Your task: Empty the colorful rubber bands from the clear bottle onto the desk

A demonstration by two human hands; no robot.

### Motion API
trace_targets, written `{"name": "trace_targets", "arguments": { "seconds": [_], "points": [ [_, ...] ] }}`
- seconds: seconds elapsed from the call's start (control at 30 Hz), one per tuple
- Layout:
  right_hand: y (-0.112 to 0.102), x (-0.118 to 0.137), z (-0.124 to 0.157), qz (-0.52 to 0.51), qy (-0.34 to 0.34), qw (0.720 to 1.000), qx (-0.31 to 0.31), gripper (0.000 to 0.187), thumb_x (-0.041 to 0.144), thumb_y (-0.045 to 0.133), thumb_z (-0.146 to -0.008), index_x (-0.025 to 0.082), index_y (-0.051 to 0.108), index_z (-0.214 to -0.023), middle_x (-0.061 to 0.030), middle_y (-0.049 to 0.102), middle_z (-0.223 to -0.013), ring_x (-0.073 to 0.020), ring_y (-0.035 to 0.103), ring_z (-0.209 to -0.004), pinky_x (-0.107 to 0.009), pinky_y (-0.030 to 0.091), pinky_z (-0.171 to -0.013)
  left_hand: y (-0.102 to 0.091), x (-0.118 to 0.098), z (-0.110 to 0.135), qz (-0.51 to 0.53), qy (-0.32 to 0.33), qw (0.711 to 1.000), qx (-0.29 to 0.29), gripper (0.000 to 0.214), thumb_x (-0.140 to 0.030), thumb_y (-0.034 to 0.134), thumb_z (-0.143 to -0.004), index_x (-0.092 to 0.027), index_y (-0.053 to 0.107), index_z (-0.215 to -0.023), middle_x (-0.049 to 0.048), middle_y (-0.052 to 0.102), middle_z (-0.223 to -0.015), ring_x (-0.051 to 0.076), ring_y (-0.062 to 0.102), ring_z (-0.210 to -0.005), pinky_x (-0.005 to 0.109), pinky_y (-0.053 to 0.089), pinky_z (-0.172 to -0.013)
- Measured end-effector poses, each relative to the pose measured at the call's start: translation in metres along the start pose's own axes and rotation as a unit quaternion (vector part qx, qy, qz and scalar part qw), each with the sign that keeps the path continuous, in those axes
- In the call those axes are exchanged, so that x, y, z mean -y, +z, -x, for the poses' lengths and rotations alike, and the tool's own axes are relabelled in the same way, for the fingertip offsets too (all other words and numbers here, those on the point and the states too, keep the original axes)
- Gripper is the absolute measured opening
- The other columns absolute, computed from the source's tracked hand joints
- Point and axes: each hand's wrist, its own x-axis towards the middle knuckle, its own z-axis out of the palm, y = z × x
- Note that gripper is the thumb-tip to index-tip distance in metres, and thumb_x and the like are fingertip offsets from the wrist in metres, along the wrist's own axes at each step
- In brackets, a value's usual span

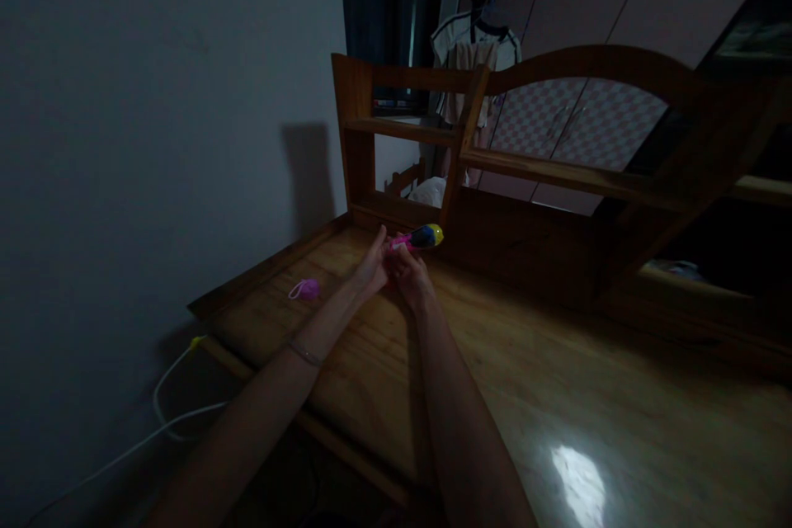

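A small elongated object (424,237), pink at the near end, dark blue in the middle and yellow at the tip, is held between both hands above the wooden desk (495,330). I cannot make out its exact kind. My left hand (374,266) closes around the pink end from the left, its thumb pointing up. My right hand (408,271) grips the same end from below and the right, partly hiding it. On the desk left of my hands lies a small purple thing (310,289) with a pale loop.
A wooden shelf unit (402,130) rises along the desk's back edge. At the left is a bare wall (186,99). A white cable (162,412) hangs beside the desk's left corner. Clothes (473,58) hang on a stand behind, before pink cupboards (594,8).
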Motion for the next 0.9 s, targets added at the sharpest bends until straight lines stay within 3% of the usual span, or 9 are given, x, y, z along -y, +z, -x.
{"name": "trace_targets", "arguments": {
  "seconds": [0.07,0.17,0.3,0.6,0.9],
  "points": [
    [0.000,0.001,0.000,-0.002,-0.001,1.000,-0.003,0.039,0.031,0.074,-0.074,0.023,0.064,-0.110,-0.0024,0.071,-0.107,-0.0142,0.068,-0.094,-0.027,0.051,-0.088,-0.002,0.001,-0.003,0.031,-0.004,0.999,0.017,0.039,-0.047,0.057,-0.085,-0.013,0.068,-0.098,0.0093,0.071,-0.089,0.022,0.066,-0.090,0.032,0.050,-0.082],
    [0.001,0.001,0.000,-0.007,-0.003,1.000,-0.017,0.039,0.030,0.074,-0.073,0.022,0.064,-0.111,-0.0019,0.072,-0.105,-0.0133,0.068,-0.091,-0.026,0.051,-0.087,-0.006,0.006,-0.007,0.092,-0.002,0.995,0.031,0.032,-0.038,0.051,-0.089,-0.012,0.068,-0.098,0.0083,0.072,-0.087,0.018,0.066,-0.085,0.030,0.050,-0.082],
    [0.002,0.002,-0.001,-0.023,-0.005,0.999,-0.037,0.038,0.027,0.074,-0.073,0.022,0.064,-0.109,-0.0012,0.073,-0.100,-0.0125,0.068,-0.087,-0.025,0.051,-0.086,-0.010,0.011,-0.012,0.106,-0.009,0.994,0.037,0.025,-0.029,0.054,-0.087,-0.012,0.068,-0.096,0.0078,0.073,-0.089,0.017,0.066,-0.085,0.029,0.049,-0.084],
    [0.006,0.002,-0.001,-0.045,-0.040,0.996,-0.065,0.032,0.015,0.074,-0.071,0.022,0.066,-0.101,-0.0009,0.073,-0.095,-0.0141,0.067,-0.089,-0.027,0.052,-0.085,-0.021,0.019,-0.029,0.087,-0.005,0.996,-0.030,0.019,-0.018,0.059,-0.082,-0.011,0.072,-0.095,0.0061,0.074,-0.082,0.013,0.066,-0.073,0.025,0.050,-0.080],
    [-0.001,-0.001,-0.007,-0.046,-0.050,0.996,-0.052,0.039,0.011,0.075,-0.068,0.022,0.065,-0.104,0.0002,0.072,-0.097,-0.0124,0.067,-0.092,-0.026,0.051,-0.088,-0.016,0.016,-0.020,0.091,0.016,0.995,-0.035,0.028,-0.022,0.057,-0.086,-0.013,0.067,-0.110,0.0090,0.074,-0.091,0.021,0.068,-0.093,0.034,0.052,-0.090]
  ]
}}
